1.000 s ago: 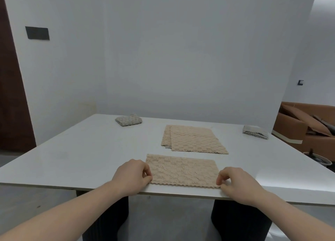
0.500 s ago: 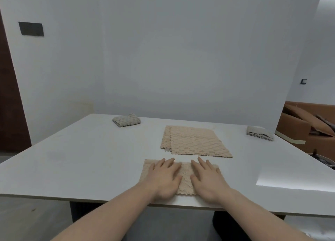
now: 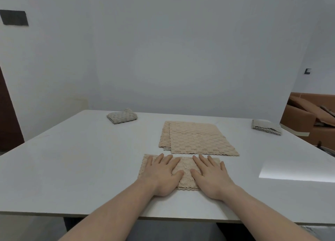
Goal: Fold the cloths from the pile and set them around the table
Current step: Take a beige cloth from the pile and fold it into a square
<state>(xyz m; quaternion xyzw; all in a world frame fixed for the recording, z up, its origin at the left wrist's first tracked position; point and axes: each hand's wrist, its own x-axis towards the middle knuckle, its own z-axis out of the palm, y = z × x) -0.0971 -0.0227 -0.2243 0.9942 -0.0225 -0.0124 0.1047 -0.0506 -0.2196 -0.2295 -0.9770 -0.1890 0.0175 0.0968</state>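
A beige textured cloth (image 3: 184,165), folded into a narrow strip, lies near the front of the white table (image 3: 81,164). My left hand (image 3: 163,173) rests flat on its left half, fingers spread. My right hand (image 3: 211,175) presses flat on its right half. Just beyond lies the pile of flat beige cloths (image 3: 195,138). A folded grey cloth (image 3: 121,116) sits at the far left of the table. Another folded grey cloth (image 3: 266,127) sits at the far right corner.
A white wall stands behind the table's far edge. A brown sofa (image 3: 308,117) is beyond the right side. A bright patch of light (image 3: 297,171) falls on the table's right part. The table's front edge runs below my forearms.
My hands let go of the cloth's near corners after folding it in half away from me. Both palms now lie flat on the folded strip.
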